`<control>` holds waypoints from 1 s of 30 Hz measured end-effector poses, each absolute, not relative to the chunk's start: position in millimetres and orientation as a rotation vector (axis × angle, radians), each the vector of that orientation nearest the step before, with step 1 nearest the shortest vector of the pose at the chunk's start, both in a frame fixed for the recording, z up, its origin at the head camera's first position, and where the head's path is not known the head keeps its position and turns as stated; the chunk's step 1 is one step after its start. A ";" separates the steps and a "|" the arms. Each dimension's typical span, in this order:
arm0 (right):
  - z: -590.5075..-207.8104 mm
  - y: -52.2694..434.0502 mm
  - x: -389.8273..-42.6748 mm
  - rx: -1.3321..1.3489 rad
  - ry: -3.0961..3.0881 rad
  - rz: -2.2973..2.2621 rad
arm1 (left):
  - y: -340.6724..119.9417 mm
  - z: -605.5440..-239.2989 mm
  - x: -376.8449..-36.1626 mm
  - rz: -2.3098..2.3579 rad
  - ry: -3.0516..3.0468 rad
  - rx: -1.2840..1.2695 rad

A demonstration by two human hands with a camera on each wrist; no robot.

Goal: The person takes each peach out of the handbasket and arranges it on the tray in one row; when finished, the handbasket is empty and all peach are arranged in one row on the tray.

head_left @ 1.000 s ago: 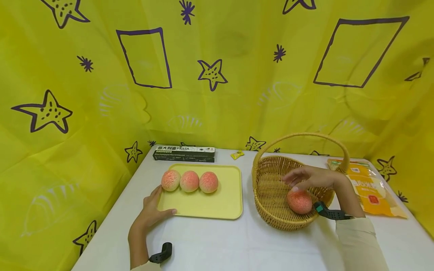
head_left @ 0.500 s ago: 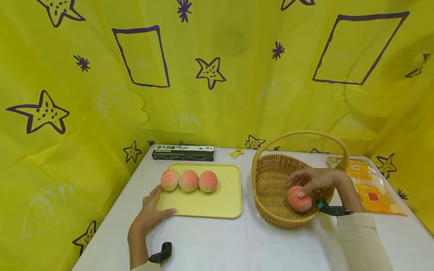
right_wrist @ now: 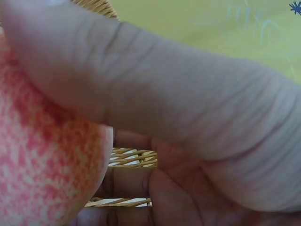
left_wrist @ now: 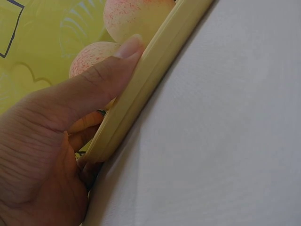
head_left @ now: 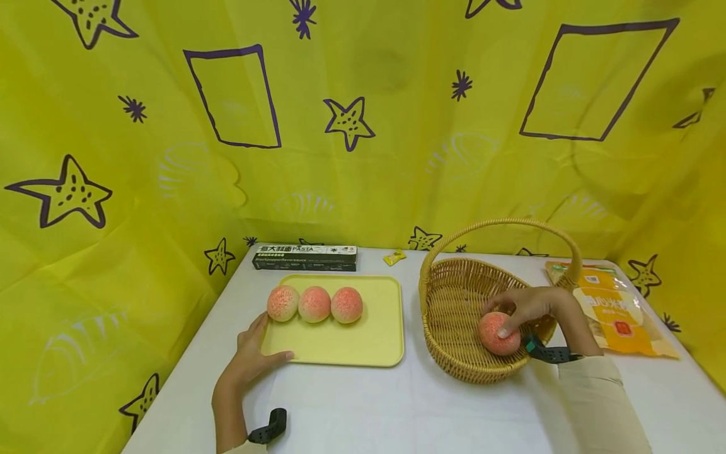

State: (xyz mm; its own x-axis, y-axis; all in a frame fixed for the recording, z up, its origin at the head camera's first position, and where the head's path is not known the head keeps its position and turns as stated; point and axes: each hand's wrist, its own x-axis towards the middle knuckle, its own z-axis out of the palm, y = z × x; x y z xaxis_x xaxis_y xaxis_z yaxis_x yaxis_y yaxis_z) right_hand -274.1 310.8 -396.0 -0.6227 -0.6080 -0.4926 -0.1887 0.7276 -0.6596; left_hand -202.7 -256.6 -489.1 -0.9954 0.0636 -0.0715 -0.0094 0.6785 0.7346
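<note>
Right wrist view is almost filled by a thumb (right_wrist: 155,89) and the speckled skin of a peach (right_wrist: 47,155); only slivers of wicker (right_wrist: 127,157) show behind, and the fingertips are out of sight there. Head view supplies the rest: right hand (head_left: 524,307) reaches over the near rim of the wicker basket (head_left: 454,302), fingers curled over the top of the peach (head_left: 496,335), which sits on the basket floor at its right end, under the hand. The grip looks closed around the fruit, though the underside contact is hidden by the peach itself. The forearm comes in from the lower right, with a black strap at the wrist. Left hand (head_left: 249,356) rests at the near left corner of the yellow tray (head_left: 351,340); the left wrist view shows what the head view cannot, the thumb (left_wrist: 94,80) laid along the tray's raised edge (left_wrist: 141,89) and fingers tucked under the corner, pinching it. Three more peaches (head_left: 314,304) sit in a row just beyond that hand; only two appear in the left wrist view, both cut off.
</note>
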 end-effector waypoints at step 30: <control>-401.9 313.3 -273.6 -0.556 2.197 -0.894 | -256.7 -492.2 -202.6 1.217 2.834 0.081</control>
